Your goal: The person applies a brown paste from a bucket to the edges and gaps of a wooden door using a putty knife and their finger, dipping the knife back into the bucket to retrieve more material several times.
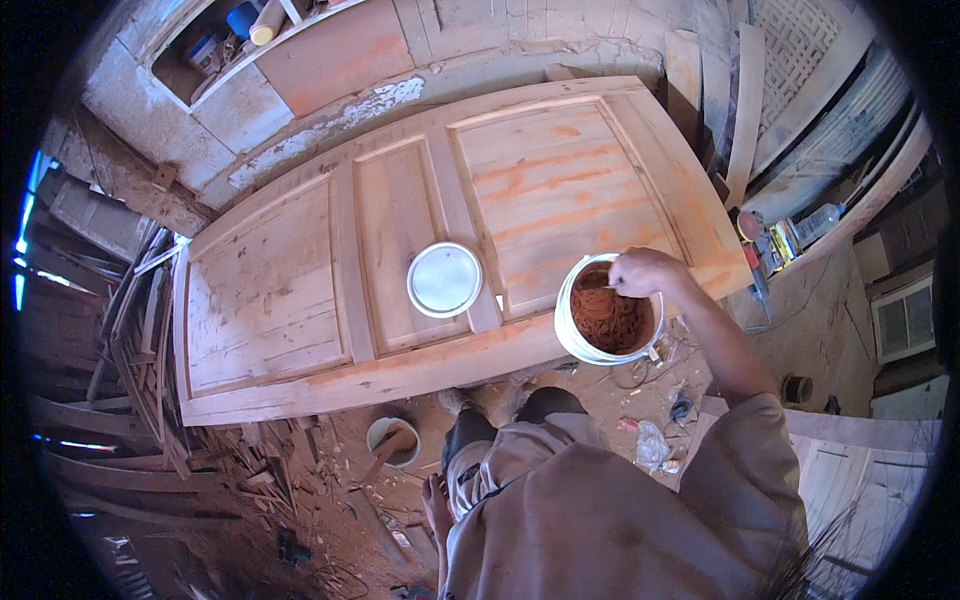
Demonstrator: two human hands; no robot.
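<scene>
My right hand point(645, 272) is closed at the rim of a white bucket point(566, 325), on a small scraper-like tool mostly hidden by the fingers. Thick reddish-brown paste point(610, 320) fills much of the bucket. The bucket is at the near edge of a panelled wooden door point(400, 215) that lies flat before me. Orange-brown smears mark the door's right panel point(565, 180). A round white lid point(445, 280) rests on its middle part. Down beside my body hangs my left hand point(437, 505), fingers loosely extended, holding nothing visible.
Scrap wood point(270, 475) and shavings litter the floor at left. A second bucket point(393, 441) stands below the door's near edge. Clear plastic point(652, 447) lies on the floor at right. Boards point(745, 110) lean at the far right, with bottles point(822, 222) on a ledge.
</scene>
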